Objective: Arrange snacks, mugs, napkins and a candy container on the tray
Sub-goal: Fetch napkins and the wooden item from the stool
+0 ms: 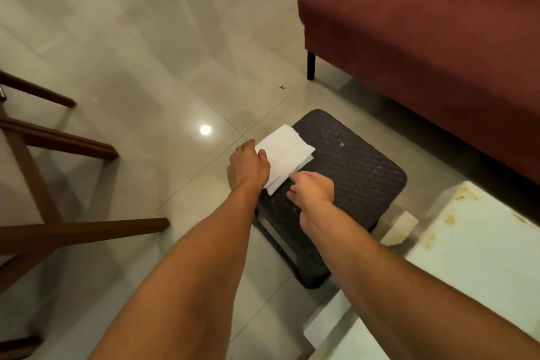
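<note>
White folded napkins [285, 152] lie on the left corner of a low black woven stool [350, 172], partly overhanging its edge. My left hand [248, 166] grips the napkins' left edge, thumb on top. My right hand [314, 188] touches their near corner with the fingertips, fingers loosely curled. No tray, mugs, snacks or candy container are in view.
A dark red sofa [423, 38] with a black leg stands at the back right. Brown wooden chair legs [58, 140] spread over the tiled floor on the left. A pale glass-topped table [482, 248] fills the lower right corner.
</note>
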A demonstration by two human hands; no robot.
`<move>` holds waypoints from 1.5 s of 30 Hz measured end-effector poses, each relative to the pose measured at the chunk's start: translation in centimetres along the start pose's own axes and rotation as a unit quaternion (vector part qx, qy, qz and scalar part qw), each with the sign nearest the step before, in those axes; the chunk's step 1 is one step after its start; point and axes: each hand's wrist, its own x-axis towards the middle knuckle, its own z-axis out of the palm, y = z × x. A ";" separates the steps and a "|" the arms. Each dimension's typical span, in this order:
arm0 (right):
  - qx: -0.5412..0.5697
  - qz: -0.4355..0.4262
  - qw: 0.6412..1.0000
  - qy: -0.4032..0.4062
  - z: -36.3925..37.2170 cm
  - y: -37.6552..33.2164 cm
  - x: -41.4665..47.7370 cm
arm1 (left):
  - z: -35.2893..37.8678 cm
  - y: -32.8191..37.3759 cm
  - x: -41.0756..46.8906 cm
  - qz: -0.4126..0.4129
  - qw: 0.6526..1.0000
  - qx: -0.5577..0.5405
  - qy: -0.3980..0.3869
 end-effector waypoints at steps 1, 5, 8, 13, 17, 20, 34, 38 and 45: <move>0.010 0.011 1.000 -0.002 0.6 0.0 0.4 | 0.2 -0.1 0.7 -0.001 1.000 -0.001 -0.017; 0.038 0.018 0.999 -0.009 2.5 -0.3 2.1 | 1.2 -0.2 3.3 0.003 0.997 0.002 -0.075; 0.053 0.024 0.998 0.009 3.3 -0.7 3.1 | 1.3 0.1 4.8 0.017 0.997 0.018 -0.080; 0.061 0.041 0.997 0.019 3.8 -0.8 4.2 | 1.1 0.4 5.8 0.025 0.995 0.011 -0.094; 0.029 0.044 0.999 0.010 4.9 -1.1 4.5 | 0.7 0.4 5.2 0.042 0.997 -0.003 -0.071; 0.016 0.031 0.999 0.009 5.2 -1.2 4.2 | -0.2 0.4 4.0 0.050 0.997 -0.005 -0.051; -0.089 -0.213 0.957 0.177 -10.4 -0.3 -1.1 | 1.8 10.0 -12.2 0.161 0.974 -0.152 -0.055; -0.062 -0.241 0.945 0.214 -19.5 0.2 -2.6 | 4.3 15.8 -18.7 0.203 0.955 -0.183 -0.113; -0.084 -0.242 0.929 0.267 -35.6 3.1 -6.7 | 8.0 23.2 -32.1 0.242 0.934 -0.182 -0.191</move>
